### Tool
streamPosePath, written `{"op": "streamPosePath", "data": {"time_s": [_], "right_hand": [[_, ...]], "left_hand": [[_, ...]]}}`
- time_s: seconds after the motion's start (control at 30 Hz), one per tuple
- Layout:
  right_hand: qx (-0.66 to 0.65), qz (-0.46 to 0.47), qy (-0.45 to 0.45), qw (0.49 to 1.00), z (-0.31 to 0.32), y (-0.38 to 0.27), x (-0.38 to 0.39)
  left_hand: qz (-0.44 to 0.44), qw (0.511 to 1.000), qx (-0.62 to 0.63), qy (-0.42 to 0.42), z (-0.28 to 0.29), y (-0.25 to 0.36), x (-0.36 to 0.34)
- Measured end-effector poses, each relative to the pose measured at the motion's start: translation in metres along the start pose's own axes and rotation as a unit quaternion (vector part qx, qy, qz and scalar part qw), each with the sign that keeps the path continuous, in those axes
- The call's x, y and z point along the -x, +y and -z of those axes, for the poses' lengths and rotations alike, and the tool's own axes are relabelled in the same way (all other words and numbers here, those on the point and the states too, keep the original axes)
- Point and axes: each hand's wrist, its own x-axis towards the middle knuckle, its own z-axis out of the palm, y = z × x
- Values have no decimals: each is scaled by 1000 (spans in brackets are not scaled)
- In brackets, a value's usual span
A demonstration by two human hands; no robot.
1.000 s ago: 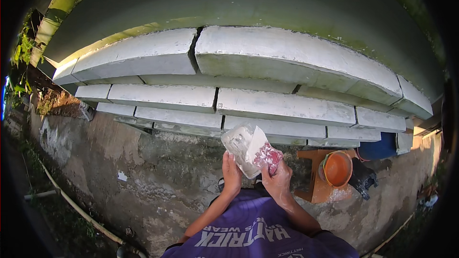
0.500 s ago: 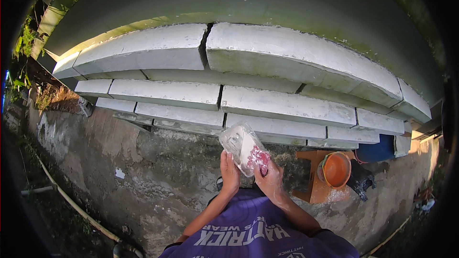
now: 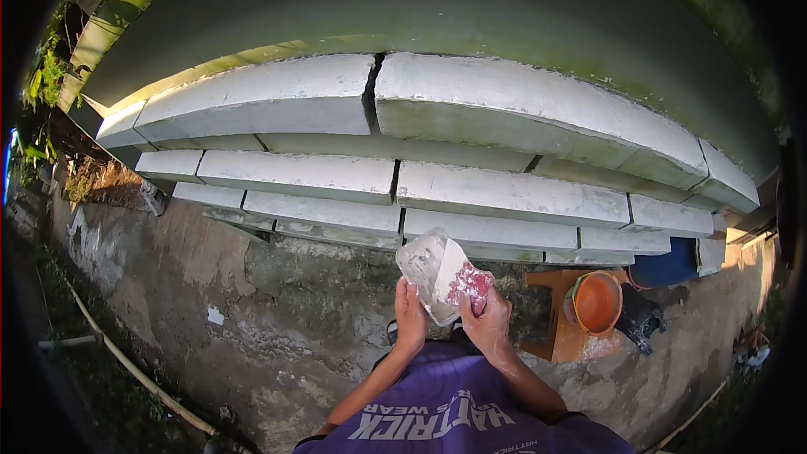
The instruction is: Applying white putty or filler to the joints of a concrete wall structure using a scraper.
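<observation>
A flat trowel-like tool, smeared white and grey with a reddish patch at its right side, is held up in front of me. My left hand grips its lower left edge. My right hand holds its lower right part, fingers over the reddish patch. Both hands are close together above my purple shirt. Just beyond the tool rise stacked grey concrete blocks in stepped rows.
An orange bucket sits on a small wooden stool at the right, with a blue container behind it. Rough concrete ground lies at the left, with a thin pole across it. A green wall stands behind the blocks.
The tool and both hands have shifted slightly left and lower in view. The grip of both hands stays the same.
</observation>
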Motion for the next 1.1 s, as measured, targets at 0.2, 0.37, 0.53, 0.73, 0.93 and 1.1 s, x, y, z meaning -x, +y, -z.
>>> {"op": "streamPosePath", "data": {"time_s": [0.2,0.37,0.53,0.73,0.93,1.1], "right_hand": [[-22,-14,3,1000,-1,10,-11],[-242,-49,59,967,-22,13,-52],[-222,11,12,975,-68,21,-116],[-56,137,-23,989,-106,2,-152],[-15,167,-48,985,-105,12,-152],[-9,235,-42,971,-104,17,-152]], "left_hand": [[4,1000,9,24,12,2,3],[8,997,25,73,34,5,3],[-26,989,67,130,55,10,9],[-45,982,83,162,78,13,23],[-70,976,56,198,83,17,28],[-66,973,75,209,77,25,26]]}}
